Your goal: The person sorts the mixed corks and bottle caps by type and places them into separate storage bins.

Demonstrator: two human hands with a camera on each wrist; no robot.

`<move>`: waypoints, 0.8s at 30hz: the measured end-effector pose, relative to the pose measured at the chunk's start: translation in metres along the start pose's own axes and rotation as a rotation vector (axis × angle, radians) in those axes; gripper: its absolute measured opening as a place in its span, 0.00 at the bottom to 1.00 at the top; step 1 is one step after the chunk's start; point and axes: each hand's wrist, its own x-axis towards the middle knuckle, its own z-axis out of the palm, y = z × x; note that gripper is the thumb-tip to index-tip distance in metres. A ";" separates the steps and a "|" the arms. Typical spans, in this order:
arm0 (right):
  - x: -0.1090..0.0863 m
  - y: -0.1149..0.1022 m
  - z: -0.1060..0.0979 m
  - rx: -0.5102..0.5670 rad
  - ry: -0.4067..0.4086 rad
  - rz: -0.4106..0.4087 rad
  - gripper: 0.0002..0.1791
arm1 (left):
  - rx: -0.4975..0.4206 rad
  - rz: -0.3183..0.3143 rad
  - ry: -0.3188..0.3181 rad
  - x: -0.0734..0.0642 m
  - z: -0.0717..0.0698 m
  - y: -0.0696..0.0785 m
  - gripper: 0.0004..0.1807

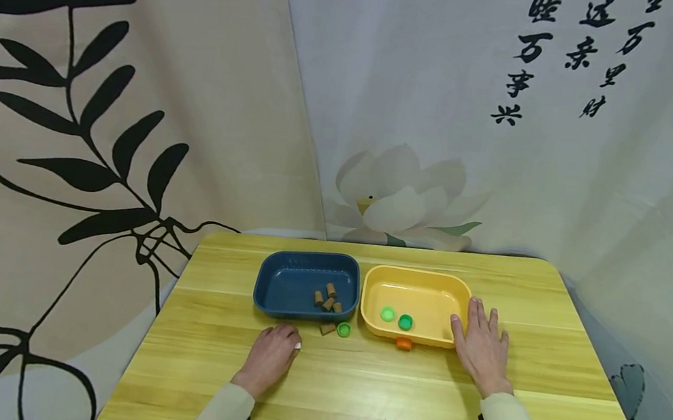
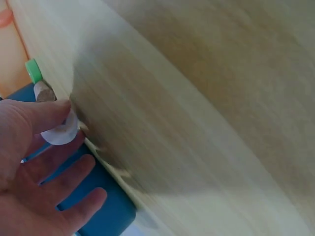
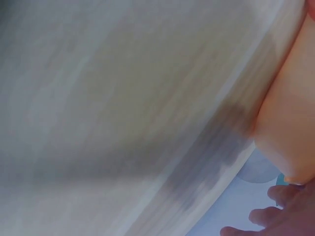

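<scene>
My left hand [image 1: 269, 355] is low over the table in front of the blue tray. Its thumb and index finger pinch a white cap [image 2: 61, 132], which shows only as a small white edge in the head view. Just ahead of that hand lie a cork [image 1: 327, 329] and a green bottle cap [image 1: 344, 329]. My right hand [image 1: 485, 349] rests at the right end of the yellow tray [image 1: 418, 275], fingers extended along its rim. Two green caps, one light [image 1: 388, 314] and one darker [image 1: 405, 322], lie inside that tray.
Several corks [image 1: 328, 303] sit in the right part of the blue tray [image 1: 283, 307]. An orange cap [image 1: 404, 344] lies against the front wall of the yellow tray. Both trays stand side by side on a wooden table [image 1: 353, 403], with printed cloth hanging behind.
</scene>
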 end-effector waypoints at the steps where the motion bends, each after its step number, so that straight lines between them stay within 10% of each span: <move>1: 0.000 0.000 0.000 0.000 0.000 0.000 0.44 | -0.003 0.005 0.008 0.000 0.000 0.000 0.04; 11: -0.001 -0.001 -0.002 0.007 -0.008 0.002 0.44 | -0.028 0.063 0.083 0.010 -0.014 0.012 0.12; 24: 0.000 0.000 -0.001 -0.007 -0.010 0.002 0.44 | -0.091 0.146 0.150 0.063 -0.037 0.057 0.10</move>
